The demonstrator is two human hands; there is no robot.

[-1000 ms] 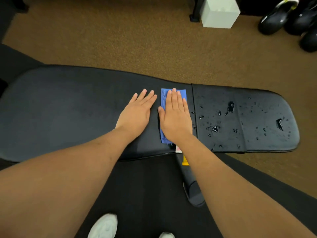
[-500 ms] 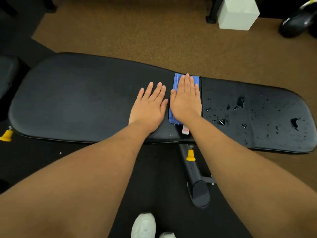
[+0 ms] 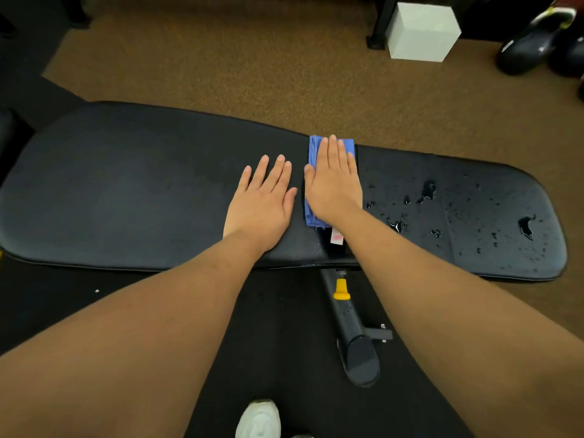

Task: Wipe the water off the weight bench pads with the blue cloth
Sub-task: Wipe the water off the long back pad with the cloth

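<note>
The right hand (image 3: pixel 333 188), fingers straight and pressed together, lies flat on the folded blue cloth (image 3: pixel 312 159) at frame centre. The left hand (image 3: pixel 262 203) rests flat just beside it on the bench (image 3: pixel 126 191). Droplets (image 3: pixel 426 189) bead the right pad (image 3: pixel 489 241). Firm, overlapping sweeps rightward should lift them.

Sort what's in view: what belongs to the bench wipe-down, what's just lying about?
Job: blue cloth under the flat right hand; left hand flat on the long pad; short pad with water drops.
Lying about: white box, kettlebells, yellow knob, white shoe.
</note>
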